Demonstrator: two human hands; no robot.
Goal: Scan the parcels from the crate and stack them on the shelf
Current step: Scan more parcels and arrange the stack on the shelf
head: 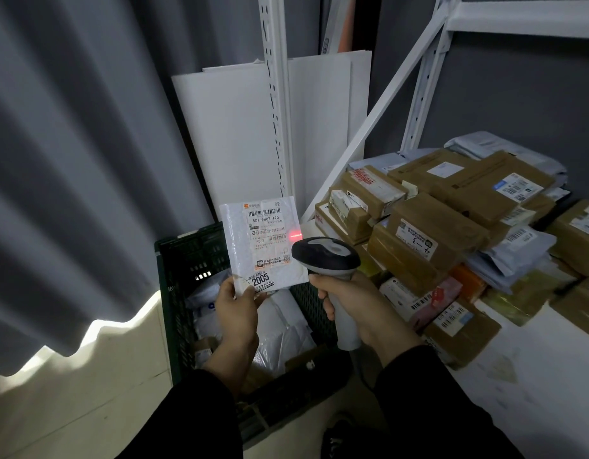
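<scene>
Clearly, the parcel (263, 243) in the left hand (236, 309) reads 507-P802 T70, 2005

White parcel (263, 243), dark green crate (187, 256), brown boxes (432, 233), grey curtain (71, 160).

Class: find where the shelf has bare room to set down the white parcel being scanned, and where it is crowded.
Free: the bare shelf board at the near right, in front of the labelled brown box; the white parcel should fit. Crowded: everything behind, brown boxes and grey mailers piled up.
</scene>
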